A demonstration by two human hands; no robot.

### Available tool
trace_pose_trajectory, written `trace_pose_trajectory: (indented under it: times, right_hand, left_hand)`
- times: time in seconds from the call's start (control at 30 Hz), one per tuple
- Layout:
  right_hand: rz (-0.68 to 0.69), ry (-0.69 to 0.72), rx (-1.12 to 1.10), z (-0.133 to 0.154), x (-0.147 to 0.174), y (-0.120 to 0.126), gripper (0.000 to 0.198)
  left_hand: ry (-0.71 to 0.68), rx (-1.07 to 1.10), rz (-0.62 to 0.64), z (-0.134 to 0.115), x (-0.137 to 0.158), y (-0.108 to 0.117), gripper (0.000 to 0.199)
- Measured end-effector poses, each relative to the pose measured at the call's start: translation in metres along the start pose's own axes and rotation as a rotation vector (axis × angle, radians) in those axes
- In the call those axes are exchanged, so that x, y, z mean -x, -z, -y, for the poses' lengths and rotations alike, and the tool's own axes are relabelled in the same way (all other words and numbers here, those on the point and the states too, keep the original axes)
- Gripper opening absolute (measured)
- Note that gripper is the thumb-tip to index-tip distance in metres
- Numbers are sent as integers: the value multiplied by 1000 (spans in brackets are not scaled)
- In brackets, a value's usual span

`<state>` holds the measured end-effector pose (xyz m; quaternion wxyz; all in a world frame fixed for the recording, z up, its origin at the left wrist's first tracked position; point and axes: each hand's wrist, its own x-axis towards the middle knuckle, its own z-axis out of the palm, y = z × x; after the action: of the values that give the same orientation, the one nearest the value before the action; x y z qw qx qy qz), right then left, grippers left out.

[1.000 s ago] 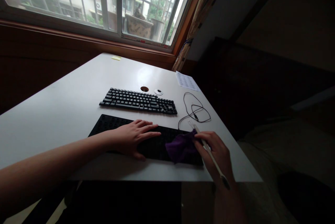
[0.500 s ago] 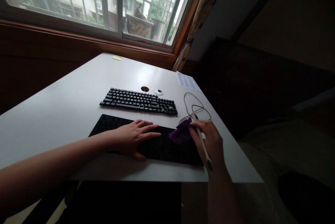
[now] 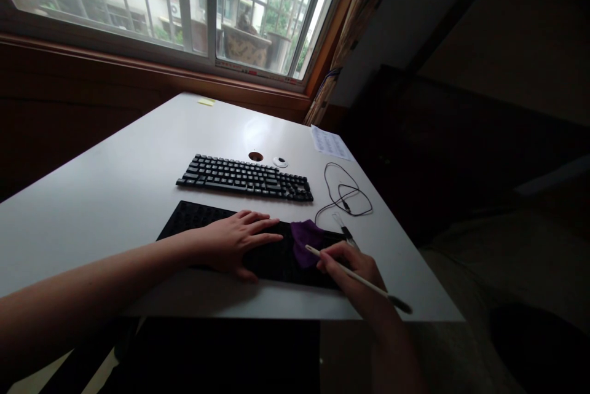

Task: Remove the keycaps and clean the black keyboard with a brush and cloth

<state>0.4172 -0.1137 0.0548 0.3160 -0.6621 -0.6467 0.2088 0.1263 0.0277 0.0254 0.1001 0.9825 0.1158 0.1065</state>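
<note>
My left hand (image 3: 237,240) lies flat with fingers spread on a black keyboard base (image 3: 198,216) without keycaps. My right hand (image 3: 353,268) is closed around a thin brush (image 3: 364,281), its pale handle end pointing left and its dark tip towards me. Beside the right fingertips, a purple cloth (image 3: 306,241) rests on the base; whether the fingers also grip it, I cannot tell. A wire-ended tool (image 3: 346,233), like a keycap puller, shows just beyond the right hand, partly hidden by it. Behind the base is a black set of keyboard keys (image 3: 244,177).
A thin black cable (image 3: 357,188) lies coiled at the right of the white table (image 3: 115,197). Farther back are a round white cover (image 3: 280,161), a cable hole (image 3: 255,156), a printed sheet (image 3: 330,142) and yellow sticky notes (image 3: 206,101).
My right hand has moved down and the brush has swung to a flatter slant. The purple cloth has shifted left and lies more spread. The wire-ended tool has come into view. My left hand stays put.
</note>
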Motion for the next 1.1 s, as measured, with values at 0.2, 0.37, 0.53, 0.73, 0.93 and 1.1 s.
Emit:
trace_pose_trajectory:
  times: [0.2, 0.37, 0.53, 0.73, 0.93, 1.1]
  right_hand:
    - [-91, 90, 182, -18, 27, -14, 27]
    - [-274, 180, 245, -29, 40, -29, 24]
    - [-274, 309, 252, -14, 33, -53, 23]
    - [-426, 266, 372, -31, 36, -47, 26]
    - [-438, 211, 384, -34, 39, -44, 24]
    - [-503, 164, 307, -24, 36, -50, 24]
  left_hand:
    - [9, -13, 17, -1, 0, 2, 99]
    - [5, -16, 9, 0, 0, 0, 100]
    - [13, -19, 12, 1, 0, -2, 102]
    - [-1, -13, 11, 1, -1, 0, 101]
    - [1, 4, 4, 1, 0, -2, 100]
    - [-1, 15, -4, 3, 0, -3, 101]
